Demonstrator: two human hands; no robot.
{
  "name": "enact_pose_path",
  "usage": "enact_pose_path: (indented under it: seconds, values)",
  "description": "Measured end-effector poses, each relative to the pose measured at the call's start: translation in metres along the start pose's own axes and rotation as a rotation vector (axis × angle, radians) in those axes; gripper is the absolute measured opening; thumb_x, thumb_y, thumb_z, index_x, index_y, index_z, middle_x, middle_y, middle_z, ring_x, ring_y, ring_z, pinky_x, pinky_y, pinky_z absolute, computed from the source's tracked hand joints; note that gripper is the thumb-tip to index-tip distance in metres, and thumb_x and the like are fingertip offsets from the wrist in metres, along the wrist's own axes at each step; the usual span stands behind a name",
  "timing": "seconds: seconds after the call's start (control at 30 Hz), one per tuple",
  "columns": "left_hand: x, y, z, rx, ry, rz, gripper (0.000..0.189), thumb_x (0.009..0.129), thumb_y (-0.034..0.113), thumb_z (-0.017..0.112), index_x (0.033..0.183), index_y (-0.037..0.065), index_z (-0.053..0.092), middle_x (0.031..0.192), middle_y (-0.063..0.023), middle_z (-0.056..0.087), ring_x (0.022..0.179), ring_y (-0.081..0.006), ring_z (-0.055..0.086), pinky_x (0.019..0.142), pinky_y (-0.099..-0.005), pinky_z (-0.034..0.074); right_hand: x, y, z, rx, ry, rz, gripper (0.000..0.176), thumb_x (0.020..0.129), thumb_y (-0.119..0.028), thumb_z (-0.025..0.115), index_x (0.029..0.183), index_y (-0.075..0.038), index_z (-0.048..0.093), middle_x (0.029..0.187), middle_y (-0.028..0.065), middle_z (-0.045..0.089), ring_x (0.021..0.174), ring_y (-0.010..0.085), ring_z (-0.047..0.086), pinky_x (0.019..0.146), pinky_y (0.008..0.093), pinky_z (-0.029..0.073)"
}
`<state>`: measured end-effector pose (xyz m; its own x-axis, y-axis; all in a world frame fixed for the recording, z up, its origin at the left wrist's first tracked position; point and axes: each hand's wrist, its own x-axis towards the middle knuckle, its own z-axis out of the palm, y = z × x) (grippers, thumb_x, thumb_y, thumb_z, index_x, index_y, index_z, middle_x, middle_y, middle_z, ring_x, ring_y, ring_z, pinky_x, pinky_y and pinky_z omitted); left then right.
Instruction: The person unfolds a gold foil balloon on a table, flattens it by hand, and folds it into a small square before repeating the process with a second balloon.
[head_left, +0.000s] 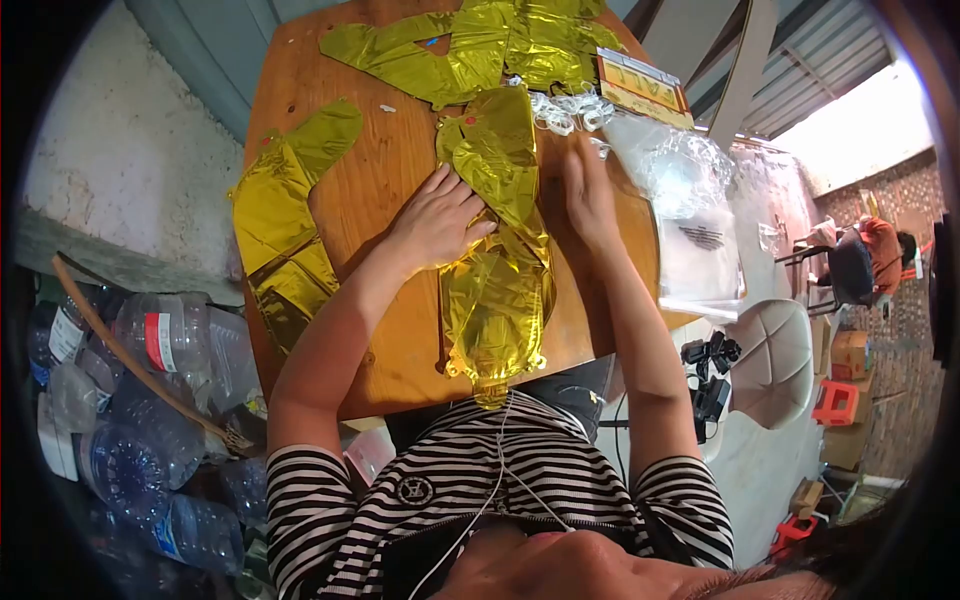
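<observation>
Head view: centre-frame foil balloon (pixel 500 290) is being flattened under the left hand (pixel 435 222), fingers slightly spread. Its edge is being braced by the right hand (pixel 590 195), fingers together, probably against sliding.

daylight, bright from right | foil glare | fisheye warp | dark vignette edges

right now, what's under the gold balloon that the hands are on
The balloon lies on the wooden table, its lower end past the edge. The left hand lies on top; the right hand rests at its side. Anything beneath the foil is hidden.
</observation>
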<state>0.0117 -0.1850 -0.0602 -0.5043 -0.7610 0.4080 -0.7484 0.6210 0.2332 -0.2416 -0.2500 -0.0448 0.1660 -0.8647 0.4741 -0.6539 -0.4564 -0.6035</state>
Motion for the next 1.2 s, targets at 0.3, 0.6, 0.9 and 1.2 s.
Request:
enact_pose_path:
  seconds: [0.3, 0.6, 0.9, 1.2]
  values:
    - [-0.002, -0.004, 0.004, 0.049, -0.105, -0.063, 0.048, 0.097, 0.035, 0.057, 0.132, 0.001, 0.06, 0.138, -0.0157, 0.057, 0.14, -0.0315, 0.043, 0.125, -0.0485, 0.02, -0.028, -0.03, 0.018, -0.275, -0.369, -0.298, 0.061, 0.109, -0.038, 0.043, 0.158, -0.003, 0.033, 0.165, 0.0226, 0.028, 0.154, 0.0392, 0.023, 0.125, 0.0496, 0.017]
    - [-0.003, 0.0, -0.002, -0.007, -0.186, -0.101, 0.052, 0.097, 0.035, 0.058, 0.136, 0.002, 0.057, 0.144, -0.016, 0.054, 0.14, -0.0311, 0.043, 0.125, -0.0493, 0.02, -0.029, -0.034, 0.013, -0.367, -0.453, -0.401, 0.06, 0.108, -0.043, 0.042, 0.158, -0.009, 0.036, 0.166, 0.0195, 0.028, 0.155, 0.037, 0.022, 0.126, 0.0502, 0.016]
    - [-0.001, 0.0, -0.005, 0.044, -0.152, -0.054, 0.05, 0.096, 0.033, 0.06, 0.133, 0.001, 0.058, 0.144, -0.0186, 0.051, 0.143, -0.0367, 0.038, 0.125, -0.0511, 0.019, -0.029, -0.036, -0.001, -0.101, -0.311, -0.308, 0.058, 0.108, -0.035, 0.046, 0.158, -0.008, 0.034, 0.166, 0.0201, 0.028, 0.155, 0.0376, 0.021, 0.126, 0.0494, 0.016]
    - [0.001, 0.003, -0.007, 0.048, 0.08, 0.011, 0.042, 0.097, 0.028, 0.056, 0.129, 0.0, 0.057, 0.132, -0.019, 0.054, 0.131, -0.0387, 0.046, 0.122, -0.0548, 0.024, -0.058, -0.041, -0.004, -0.267, -0.447, -0.358, 0.058, 0.108, -0.035, 0.046, 0.156, -0.004, 0.036, 0.163, 0.0219, 0.032, 0.153, 0.0389, 0.027, 0.125, 0.0499, 0.018]
